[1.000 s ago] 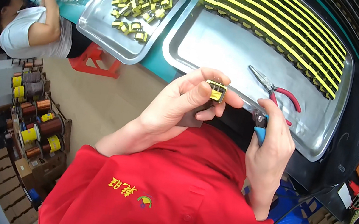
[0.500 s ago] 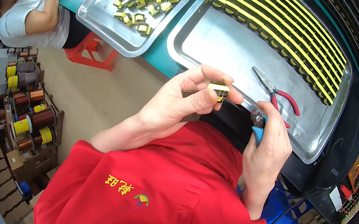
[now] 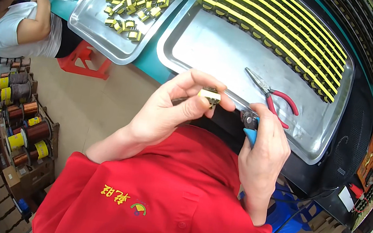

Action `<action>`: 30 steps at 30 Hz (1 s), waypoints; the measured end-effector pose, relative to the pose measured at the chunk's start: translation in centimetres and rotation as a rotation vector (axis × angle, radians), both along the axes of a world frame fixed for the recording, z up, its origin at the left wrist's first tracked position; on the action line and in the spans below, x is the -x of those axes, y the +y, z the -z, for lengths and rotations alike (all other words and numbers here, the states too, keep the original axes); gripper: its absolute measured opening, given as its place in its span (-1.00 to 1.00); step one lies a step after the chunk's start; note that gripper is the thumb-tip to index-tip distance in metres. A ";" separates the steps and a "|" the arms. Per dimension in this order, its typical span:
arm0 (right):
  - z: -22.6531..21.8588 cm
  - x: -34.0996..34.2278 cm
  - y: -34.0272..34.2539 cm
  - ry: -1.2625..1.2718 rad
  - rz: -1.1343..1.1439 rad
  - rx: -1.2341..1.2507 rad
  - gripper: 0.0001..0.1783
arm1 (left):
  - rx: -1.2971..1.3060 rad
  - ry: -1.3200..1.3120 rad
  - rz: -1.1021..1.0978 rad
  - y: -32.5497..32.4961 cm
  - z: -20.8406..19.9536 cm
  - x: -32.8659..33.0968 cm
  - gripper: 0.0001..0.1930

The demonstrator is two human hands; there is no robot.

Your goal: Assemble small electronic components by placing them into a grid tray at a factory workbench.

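Left hand point(image 3: 170, 110): I pinch a yellow-black part point(image 3: 210, 95).
Right hand point(image 3: 264, 152): I grip a blue tool point(image 3: 251, 133).
Pliers point(image 3: 269, 90): in tray point(image 3: 207, 45).

Component point(image 3: 211, 94) before tray point(image 3: 206, 47), pliers point(image 3: 268, 89) in tray

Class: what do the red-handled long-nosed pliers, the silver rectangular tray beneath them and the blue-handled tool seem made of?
Pliers: shiny grey nose, likely steel; evenly red handles, probably plastic coating. Tray: metal, perhaps steel; smooth, with bright reflected glare. Tool: dark head, slight shine, likely metal; solid blue handle, plastic or rubber, unclear.
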State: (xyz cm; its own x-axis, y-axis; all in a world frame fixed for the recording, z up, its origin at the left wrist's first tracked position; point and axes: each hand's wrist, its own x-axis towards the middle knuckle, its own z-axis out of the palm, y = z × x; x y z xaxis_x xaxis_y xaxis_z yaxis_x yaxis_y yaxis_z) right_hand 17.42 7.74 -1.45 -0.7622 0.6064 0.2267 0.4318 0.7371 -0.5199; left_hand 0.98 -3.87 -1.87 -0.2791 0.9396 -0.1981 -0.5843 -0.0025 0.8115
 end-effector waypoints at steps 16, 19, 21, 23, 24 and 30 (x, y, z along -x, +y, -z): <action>-0.3 0.0 0.0 -0.041 -0.006 -0.020 -0.46 | -0.013 0.525 -0.065 -0.2 -0.3 -0.4 -0.65; -0.2 -0.1 -0.1 -0.029 -0.001 -0.031 -0.46 | -0.016 0.506 -0.059 -0.2 0.0 -0.3 -0.65; -0.1 -0.1 -0.1 -0.034 0.004 -0.039 -0.45 | -0.026 0.489 -0.057 -0.2 0.1 -0.3 -0.65; -0.2 -0.1 -0.2 -0.048 0.003 -0.038 -0.45 | -0.084 0.292 -0.084 0.0 0.0 -0.4 -0.65; -0.3 0.0 -0.2 -0.061 0.002 -0.036 -0.45 | -0.085 0.292 -0.083 -0.1 0.0 -0.3 -0.65; -0.8 0.4 -0.3 -0.098 0.045 0.023 -0.46 | -0.046 -0.046 -0.057 0.2 0.0 0.4 -0.61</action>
